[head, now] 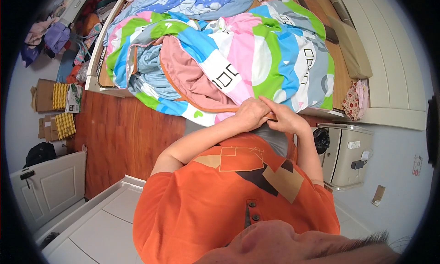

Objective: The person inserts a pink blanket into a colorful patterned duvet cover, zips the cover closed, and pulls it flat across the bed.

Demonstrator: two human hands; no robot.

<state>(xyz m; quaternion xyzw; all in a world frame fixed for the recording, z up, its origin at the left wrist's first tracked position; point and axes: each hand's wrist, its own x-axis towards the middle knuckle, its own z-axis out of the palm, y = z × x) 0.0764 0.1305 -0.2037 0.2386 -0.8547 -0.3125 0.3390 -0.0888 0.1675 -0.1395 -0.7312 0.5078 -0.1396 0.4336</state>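
Note:
A duvet cover patterned in green, blue, pink, white and grey lies crumpled over the bed. Its zippered opening gapes toward me. Inside it shows a quilt with a dusty-pink face, a light-blue face and orange trim. My left hand is closed on the trimmed quilt edge at the near side of the bed. Close against it, my right hand pinches the same orange trim, thumb and fingers together. The quilt corner within my fingers is mostly hidden.
A blue blanket lies at the back of the bed. A beige cushion rests by the headboard. At right stands a bedside cabinet; at left are cardboard boxes and a white door.

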